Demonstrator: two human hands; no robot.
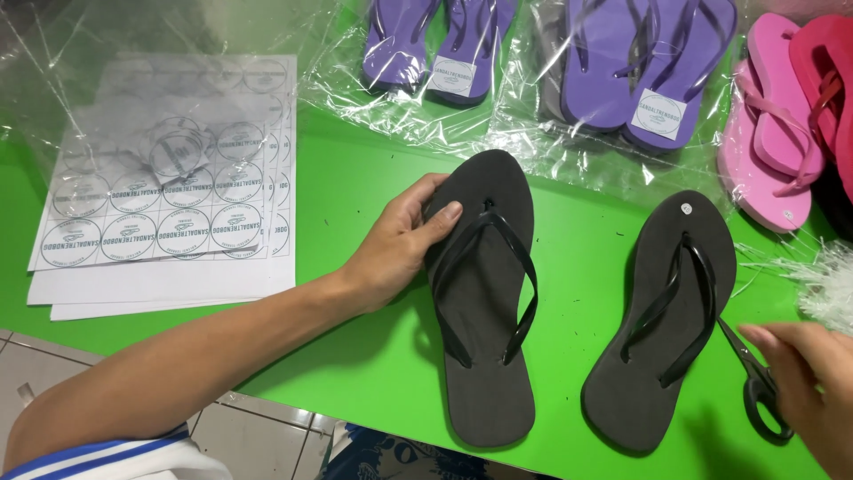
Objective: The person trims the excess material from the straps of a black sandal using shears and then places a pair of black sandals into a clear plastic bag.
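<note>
Left hand (404, 240) clasps the left black sandal (484, 293); right hand (813, 378) closed on scissors (755, 378) should keep blades off the right sandal's (662, 320) strap.

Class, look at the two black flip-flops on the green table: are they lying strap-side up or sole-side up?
Strap-side up. Both black flip-flops lie flat on the green table, with their Y-shaped straps showing on top.

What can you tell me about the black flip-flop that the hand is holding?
The black flip-flop lies flat on the green table, strap side up, toe end pointing away from the person. Its sole looks like matte foam, and a thin, shiny black Y-shaped strap runs from a toe post to both sides. The left hand grips its upper left edge, thumb resting on top near the toe post. A second black flip-flop lies apart to its right.
</note>
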